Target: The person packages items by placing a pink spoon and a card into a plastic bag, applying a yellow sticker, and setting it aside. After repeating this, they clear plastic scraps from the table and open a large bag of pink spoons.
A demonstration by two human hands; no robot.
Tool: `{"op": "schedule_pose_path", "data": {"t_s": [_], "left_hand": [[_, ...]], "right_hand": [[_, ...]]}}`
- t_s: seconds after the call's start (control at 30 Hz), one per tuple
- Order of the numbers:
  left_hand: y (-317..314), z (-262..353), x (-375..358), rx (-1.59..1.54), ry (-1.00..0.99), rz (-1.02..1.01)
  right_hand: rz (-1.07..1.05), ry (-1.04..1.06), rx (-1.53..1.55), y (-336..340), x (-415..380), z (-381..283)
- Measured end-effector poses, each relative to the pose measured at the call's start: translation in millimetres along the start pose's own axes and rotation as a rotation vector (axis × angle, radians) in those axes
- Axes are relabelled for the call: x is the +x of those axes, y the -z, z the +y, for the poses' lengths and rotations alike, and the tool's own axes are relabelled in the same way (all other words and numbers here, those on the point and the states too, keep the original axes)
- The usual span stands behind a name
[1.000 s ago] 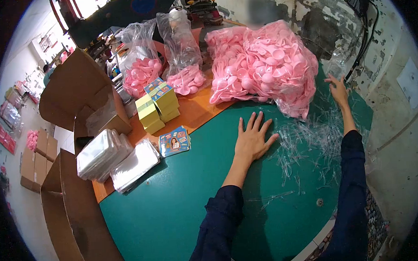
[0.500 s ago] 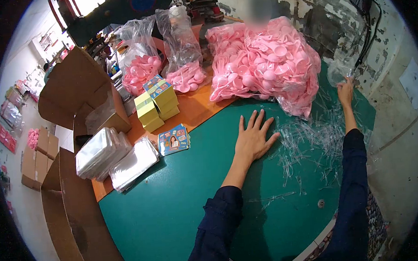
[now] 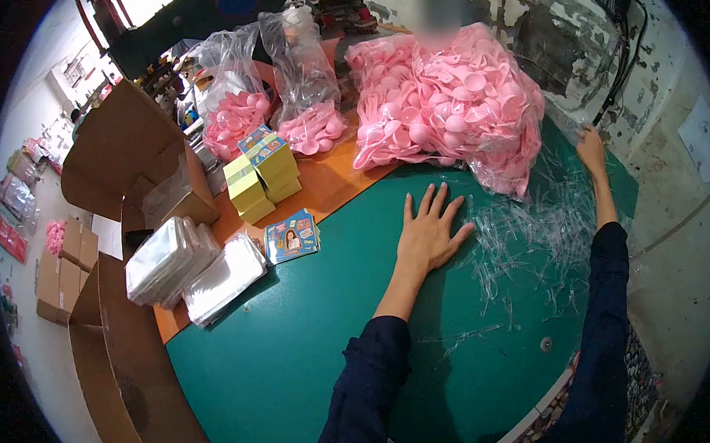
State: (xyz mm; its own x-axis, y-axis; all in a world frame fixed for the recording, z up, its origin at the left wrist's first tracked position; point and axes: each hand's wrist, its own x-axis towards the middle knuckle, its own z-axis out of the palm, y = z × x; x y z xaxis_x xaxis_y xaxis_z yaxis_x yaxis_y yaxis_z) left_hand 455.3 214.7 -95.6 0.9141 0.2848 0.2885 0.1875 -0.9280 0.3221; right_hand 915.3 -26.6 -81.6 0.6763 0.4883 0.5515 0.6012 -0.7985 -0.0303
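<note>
Palm down on the green tabletop (image 3: 322, 365), my left hand (image 3: 432, 232) lies with fingers and thumb spread apart. Directly right of it, loose clear plastic strips (image 3: 530, 234) are scattered; this pile extends to the forearm of my right hand (image 3: 594, 152). That hand is extended to the far right edge, at a piece of clear film (image 3: 570, 123); I cannot tell whether its fingers are clamped on the film.

Labels: left of my left hand, a stack of blue cards (image 3: 290, 235) bears a portrait and printed lettering too small to read. Beyond the stack, yellow blocks (image 3: 260, 178) carry similar blue printed tops. Upper left, a dark panel (image 3: 180, 31) shows part of a round blue emblem.

Surroundings: beyond my left hand, a large clear bag of pink spoons (image 3: 453, 106) occupies the far side, standing between that hand and the wall. Two smaller bags (image 3: 311, 132) with pink contents stand farther left. Left of the cards, white packets (image 3: 227, 281) lie beside stacked clear sleeves (image 3: 167, 261); a cardboard box (image 3: 122, 148) with raised flap stands behind these. Black cables (image 3: 617, 48) hang beyond my right hand.
</note>
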Motion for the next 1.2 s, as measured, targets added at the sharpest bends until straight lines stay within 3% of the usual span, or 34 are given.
{"op": "schedule_pose_path", "data": {"t_s": [0.03, 0.17, 0.27, 0.33, 0.4, 0.47, 0.57, 0.67, 0.77, 0.87, 0.97, 1.1, 1.2], "left_hand": [[-1, 0, 0, -0.001, 0.001, 0.004], [-2, 0, 0, 0.023, 0.000, 0.011], [-2, -1, 0, -0.012, 0.004, 0.003], [-3, -1, 0, 0.013, 0.000, 0.018], [-4, -1, -1, 0.022, -0.003, 0.027], [-3, -1, 0, 0.021, -0.004, 0.028], [-2, 0, 0, 0.025, -0.001, 0.020], [-4, -1, 0, 0.039, -0.004, 0.022], [1, 0, 1, 0.024, -0.001, -0.011], [-3, -1, 0, 0.048, -0.019, 0.024], [5, 2, 0, 0.027, -0.046, -0.035], [7, 3, -2, -0.010, -0.112, -0.065], [15, 6, -2, 0.012, -0.177, -0.110]], "right_hand": [[0.023, 0.022, -0.022, -7, 3, 12], [0.023, -0.291, 0.416, 26, -1, -20], [0.180, -0.320, 0.488, 25, -5, -33], [0.488, -0.128, 0.077, 14, -5, -37], [0.588, 0.028, -0.108, 25, -11, -48], [0.492, 0.136, -0.058, 70, -26, -88], [-0.421, 0.196, 0.382, 66, -24, -104], [-0.350, 0.142, 0.311, 32, -43, -105], [-0.124, 0.368, 0.232, 8, -80, -102], [-0.536, 0.365, 0.473, 94, -115, -138], [-0.765, 0.033, 0.914, 159, -101, -129], [-0.417, -0.373, 0.502, 131, -78, -33], [-0.406, -0.577, 0.741, 107, -102, -16]]}}
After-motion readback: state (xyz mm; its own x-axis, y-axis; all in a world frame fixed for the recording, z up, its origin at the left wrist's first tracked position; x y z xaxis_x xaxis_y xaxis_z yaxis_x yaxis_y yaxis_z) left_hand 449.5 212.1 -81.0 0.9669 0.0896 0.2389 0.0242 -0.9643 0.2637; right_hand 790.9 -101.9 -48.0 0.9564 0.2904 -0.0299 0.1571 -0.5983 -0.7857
